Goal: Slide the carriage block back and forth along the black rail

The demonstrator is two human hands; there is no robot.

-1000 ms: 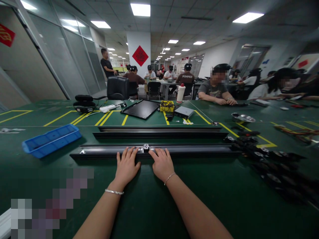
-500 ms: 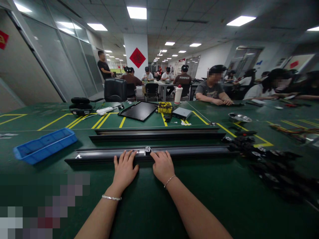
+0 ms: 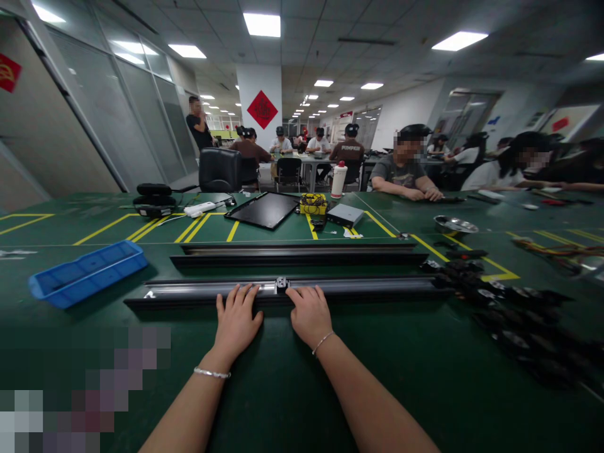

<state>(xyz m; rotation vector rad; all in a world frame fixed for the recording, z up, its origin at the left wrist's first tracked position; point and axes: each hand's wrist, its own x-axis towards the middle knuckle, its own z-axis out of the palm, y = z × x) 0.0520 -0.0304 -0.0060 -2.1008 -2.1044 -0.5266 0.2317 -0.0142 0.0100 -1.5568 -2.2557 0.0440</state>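
A long dark channel-shaped metal rail (image 3: 189, 293) lies lengthwise in front of me. Near its middle, a small black-and-silver block (image 3: 282, 285) sits in the channel. My left hand (image 3: 236, 318) rests on the near edge of the rail, left of the block, with fingers spread and holding nothing. To the right, my right hand (image 3: 310, 314) lies over the same edge, fingers stretched forward and bent a little. Its index fingertip is at the block's right side; whether it presses the block I cannot tell.
Behind lies a second dark rail (image 3: 297, 258). A blue plastic bin (image 3: 89, 274) stands left; a heap of black parts (image 3: 509, 314) lies right. Farther back are a dark flat panel (image 3: 265, 210), a grey box (image 3: 346, 215), a metal bowl (image 3: 455, 224) and a seated person (image 3: 408, 163).
Both hands stay in place on the rail, and the block has not visibly moved along it. The view has shifted very slightly. A standing person in the background has raised a hand.
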